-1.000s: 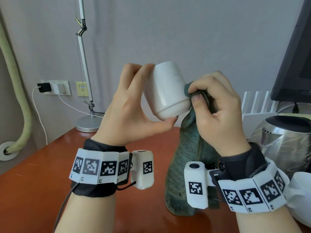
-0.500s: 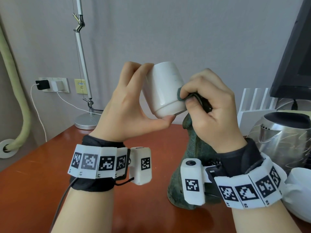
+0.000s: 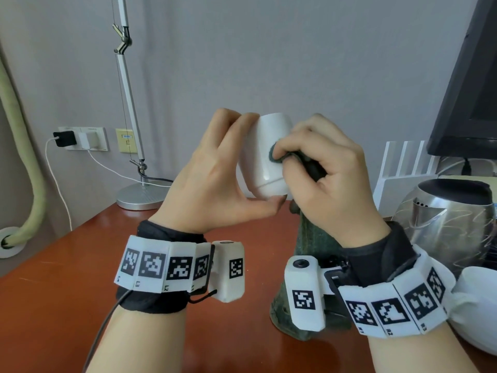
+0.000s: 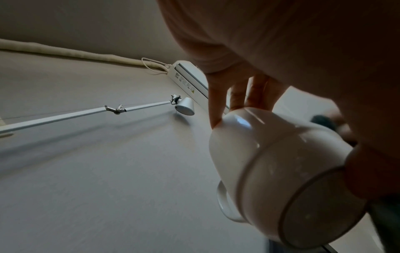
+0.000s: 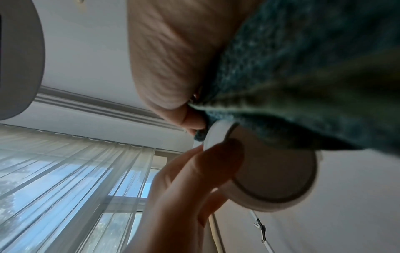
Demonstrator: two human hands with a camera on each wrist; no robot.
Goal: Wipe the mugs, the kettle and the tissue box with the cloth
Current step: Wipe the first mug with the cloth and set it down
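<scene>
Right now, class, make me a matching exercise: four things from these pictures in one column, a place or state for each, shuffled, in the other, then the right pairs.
Column one:
1. white mug
2. green cloth
3. steel kettle
4. desk lamp

Column two:
A. stands on the table at the right
B. base at the table's far edge
C. held tilted in the left hand
D. bunched in the right hand, hanging down

Pairs: 1-C, 2-D, 3-A, 4-B
</scene>
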